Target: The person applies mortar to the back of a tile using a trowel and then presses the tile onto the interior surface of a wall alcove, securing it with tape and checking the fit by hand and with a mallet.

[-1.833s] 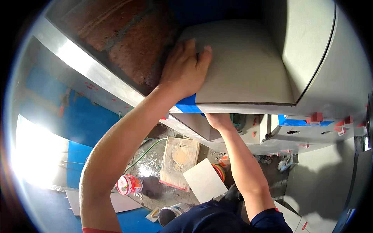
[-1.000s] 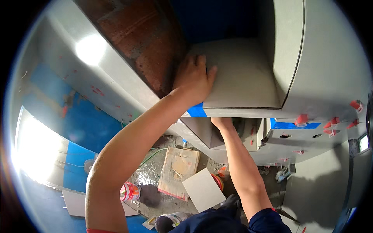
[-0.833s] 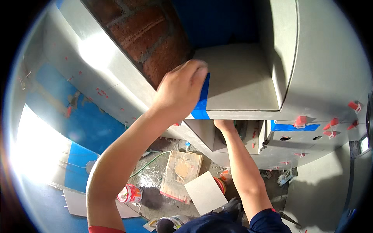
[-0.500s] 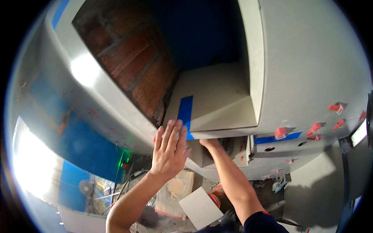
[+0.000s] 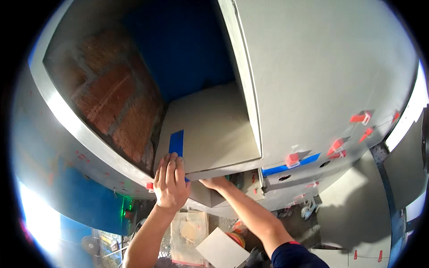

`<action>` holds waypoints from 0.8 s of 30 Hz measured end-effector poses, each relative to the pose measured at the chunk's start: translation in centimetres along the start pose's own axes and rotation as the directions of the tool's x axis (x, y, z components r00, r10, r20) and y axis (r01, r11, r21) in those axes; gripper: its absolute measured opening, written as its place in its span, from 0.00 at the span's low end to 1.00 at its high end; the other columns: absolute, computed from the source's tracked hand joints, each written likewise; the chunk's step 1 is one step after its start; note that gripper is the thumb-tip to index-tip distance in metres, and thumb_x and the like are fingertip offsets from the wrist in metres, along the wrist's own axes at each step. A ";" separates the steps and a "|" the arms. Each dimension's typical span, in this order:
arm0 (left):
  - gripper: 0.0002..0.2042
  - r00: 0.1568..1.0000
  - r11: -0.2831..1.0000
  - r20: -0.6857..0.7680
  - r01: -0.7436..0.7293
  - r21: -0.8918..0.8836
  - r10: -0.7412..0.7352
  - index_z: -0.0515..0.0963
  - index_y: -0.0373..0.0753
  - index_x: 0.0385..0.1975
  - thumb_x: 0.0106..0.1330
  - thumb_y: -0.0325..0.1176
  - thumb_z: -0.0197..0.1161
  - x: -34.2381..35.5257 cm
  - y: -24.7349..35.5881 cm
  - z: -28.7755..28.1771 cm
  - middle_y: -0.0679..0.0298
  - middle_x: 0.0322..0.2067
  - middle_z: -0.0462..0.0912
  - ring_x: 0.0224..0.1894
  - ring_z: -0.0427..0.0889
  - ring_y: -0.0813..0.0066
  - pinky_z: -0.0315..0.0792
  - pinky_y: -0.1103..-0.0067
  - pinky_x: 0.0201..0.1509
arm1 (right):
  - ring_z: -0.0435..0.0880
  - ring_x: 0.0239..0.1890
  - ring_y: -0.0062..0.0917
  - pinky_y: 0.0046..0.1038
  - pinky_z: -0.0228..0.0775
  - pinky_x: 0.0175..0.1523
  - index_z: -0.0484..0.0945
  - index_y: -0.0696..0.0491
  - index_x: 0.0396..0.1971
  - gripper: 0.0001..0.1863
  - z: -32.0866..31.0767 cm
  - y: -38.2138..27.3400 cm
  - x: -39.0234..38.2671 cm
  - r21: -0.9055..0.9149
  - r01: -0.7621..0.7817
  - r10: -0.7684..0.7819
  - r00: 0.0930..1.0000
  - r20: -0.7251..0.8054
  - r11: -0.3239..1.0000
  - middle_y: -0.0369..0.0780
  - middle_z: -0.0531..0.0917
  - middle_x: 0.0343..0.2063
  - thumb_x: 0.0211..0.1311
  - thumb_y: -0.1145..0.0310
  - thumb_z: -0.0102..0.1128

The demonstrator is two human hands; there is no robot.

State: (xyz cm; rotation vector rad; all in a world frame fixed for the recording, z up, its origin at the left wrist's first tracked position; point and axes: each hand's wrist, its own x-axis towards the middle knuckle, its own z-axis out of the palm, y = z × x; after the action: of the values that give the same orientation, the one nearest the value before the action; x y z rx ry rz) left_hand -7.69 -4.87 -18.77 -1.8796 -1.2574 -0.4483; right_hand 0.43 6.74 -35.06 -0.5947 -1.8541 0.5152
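My left hand lies with its fingers stretched out over the front left corner of a beige tile shelf, the floor of a wall niche. Its fingertips rest on a strip of blue tape stuck to that shelf and running over the front edge. Below the shelf, my right hand reaches into a lower opening. The shelf edge hides its fingers, so what they touch does not show.
Exposed brick lines the niche's left side. Red tile-levelling clips and more blue tape sit on the grey tiled wall at right. Below are a loose square tile, a dusty board and a green laser light.
My left hand has come down onto the tape at the shelf corner. My right hand stays beneath the shelf. The view has shifted, so the niche appears further left and lower.
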 end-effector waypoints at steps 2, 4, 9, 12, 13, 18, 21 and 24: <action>0.30 1.000 0.999 0.022 -0.010 0.037 0.009 0.72 0.25 0.48 0.38 0.26 0.69 -0.4 -0.1 0.0 0.46 0.48 0.77 0.50 0.79 0.47 0.73 0.62 0.60 | 0.76 0.53 0.45 0.43 0.67 0.57 0.77 0.54 0.50 0.23 -1.5 -1.6 -1.0 0.054 -0.066 0.061 0.994 0.091 0.996 0.48 0.80 0.48 0.59 0.54 0.63; 0.30 1.000 0.999 0.022 -0.014 0.037 0.013 0.73 0.26 0.48 0.39 0.26 0.69 -0.1 0.2 -0.4 0.47 0.47 0.78 0.48 0.80 0.47 0.73 0.61 0.60 | 0.78 0.51 0.45 0.42 0.69 0.56 0.77 0.54 0.50 0.26 -3.1 -3.4 -1.3 0.192 -0.081 0.074 0.996 0.040 0.978 0.47 0.81 0.47 0.57 0.52 0.67; 0.28 0.999 0.999 -0.033 -0.019 0.045 0.021 0.74 0.27 0.47 0.41 0.27 0.71 -0.2 0.4 0.8 0.47 0.45 0.79 0.45 0.80 0.45 0.75 0.61 0.54 | 0.78 0.52 0.47 0.42 0.71 0.56 0.76 0.59 0.51 0.36 -2.7 -2.8 -2.9 0.068 -0.069 0.073 0.995 -0.067 0.995 0.53 0.79 0.49 0.56 0.40 0.63; 0.28 1.000 0.997 -0.007 0.026 0.078 -0.025 0.73 0.29 0.48 0.43 0.27 0.72 1.0 1.6 0.8 0.48 0.45 0.80 0.46 0.80 0.46 0.76 0.62 0.53 | 0.79 0.49 0.50 0.44 0.72 0.53 0.75 0.59 0.51 0.32 0.6 2.6 -0.6 0.270 -0.265 0.276 0.961 -0.005 0.926 0.55 0.80 0.47 0.56 0.47 0.64; 0.28 0.998 0.995 0.020 0.058 0.081 -0.060 0.73 0.29 0.48 0.43 0.26 0.72 0.6 1.6 1.0 0.48 0.44 0.80 0.46 0.80 0.45 0.76 0.62 0.53 | 0.79 0.48 0.51 0.44 0.72 0.52 0.73 0.60 0.52 0.34 1.0 2.5 -0.3 0.398 -0.328 0.346 0.938 0.028 0.857 0.56 0.80 0.47 0.54 0.48 0.65; 0.24 0.997 0.991 -0.074 -0.002 0.132 0.012 0.75 0.31 0.45 0.45 0.26 0.72 0.6 1.4 1.3 0.52 0.40 0.81 0.42 0.81 0.49 0.76 0.64 0.46 | 0.79 0.48 0.54 0.45 0.70 0.53 0.72 0.57 0.52 0.35 -1.4 -0.5 0.1 0.422 -0.477 0.507 0.861 0.047 0.771 0.57 0.80 0.45 0.51 0.48 0.69; 0.23 0.997 0.992 -0.057 0.057 0.110 -0.051 0.75 0.33 0.45 0.45 0.25 0.70 0.6 2.1 1.3 0.53 0.40 0.80 0.43 0.81 0.49 0.75 0.65 0.47 | 0.78 0.51 0.51 0.45 0.69 0.55 0.75 0.51 0.52 0.31 -1.3 -0.5 -1.0 0.502 -0.319 0.465 0.864 -0.196 0.804 0.50 0.80 0.49 0.51 0.49 0.69; 0.21 0.985 0.978 -0.068 0.168 0.124 -0.160 0.75 0.35 0.41 0.45 0.28 0.71 0.3 2.7 1.9 0.55 0.38 0.79 0.43 0.80 0.52 0.74 0.64 0.47 | 0.80 0.48 0.47 0.45 0.72 0.52 0.72 0.48 0.54 0.29 0.3 0.9 -0.8 0.309 -0.112 0.242 0.873 -0.424 0.945 0.47 0.80 0.48 0.57 0.47 0.63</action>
State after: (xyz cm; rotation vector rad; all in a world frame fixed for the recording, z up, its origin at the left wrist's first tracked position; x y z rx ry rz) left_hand -5.45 -3.60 -20.86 -1.6507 -1.3756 -0.4923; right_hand 0.50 6.87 -36.31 -0.6380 -1.2584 0.6787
